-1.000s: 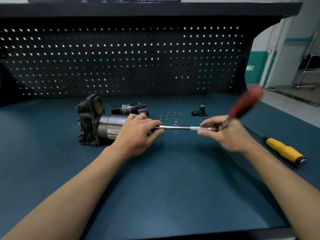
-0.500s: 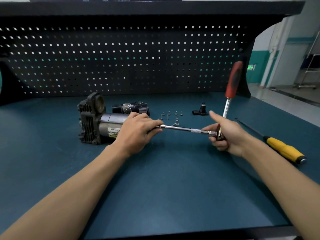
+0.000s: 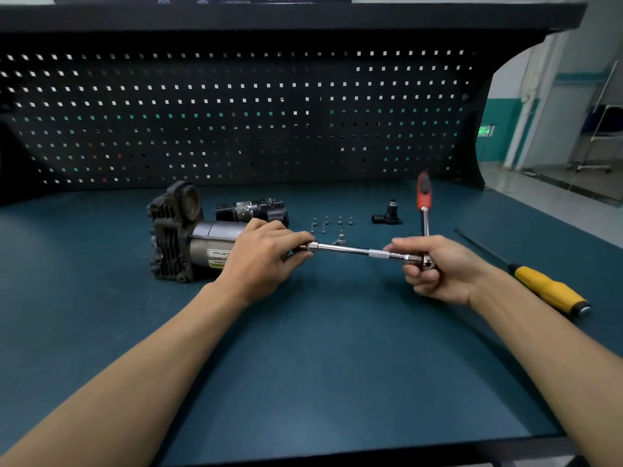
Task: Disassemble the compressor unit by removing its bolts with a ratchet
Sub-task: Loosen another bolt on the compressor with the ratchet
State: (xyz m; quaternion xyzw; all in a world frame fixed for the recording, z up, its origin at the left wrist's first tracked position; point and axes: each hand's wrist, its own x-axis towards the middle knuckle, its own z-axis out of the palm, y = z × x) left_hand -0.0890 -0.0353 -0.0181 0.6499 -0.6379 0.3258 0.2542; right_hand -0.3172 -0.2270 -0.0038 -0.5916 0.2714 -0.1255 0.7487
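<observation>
Ratchet (image 3: 425, 221), centre right: handle swings from right-leaning to upright. My right hand (image 3: 441, 267) grips its head, left hand (image 3: 263, 257) pinches the extension (image 3: 357, 251) at the compressor (image 3: 178, 237). Probably a loosening stroke; I can't see the socket end.

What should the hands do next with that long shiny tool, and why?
Probably the right hand should swing the ratchet, its red handle standing up, sideways one stroke while the left hand steadies the extension bar. The bar's tip is hidden under that hand at the compressor, so a bolt there seems not yet out.
</observation>
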